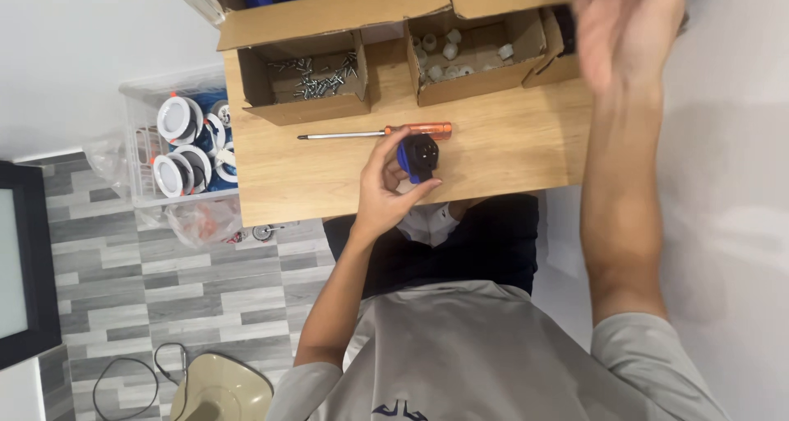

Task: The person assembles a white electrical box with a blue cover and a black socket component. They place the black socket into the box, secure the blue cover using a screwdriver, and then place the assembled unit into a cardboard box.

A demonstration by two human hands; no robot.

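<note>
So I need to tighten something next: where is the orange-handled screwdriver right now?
In the head view the orange-handled screwdriver lies flat on the wooden table, just in front of the cardboard box of screws and right beyond the left hand holding the blue-and-black plug part.

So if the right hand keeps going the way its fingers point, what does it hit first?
Probably the small cardboard box at the table's far right corner: the blurred right hand is raised over it, though its height above the box is unclear.

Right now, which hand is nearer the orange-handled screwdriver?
Left. The left hand, gripping a blue plug, is just short of the screwdriver. The right hand is blurred, raised over the cardboard boxes, farther off.
</note>
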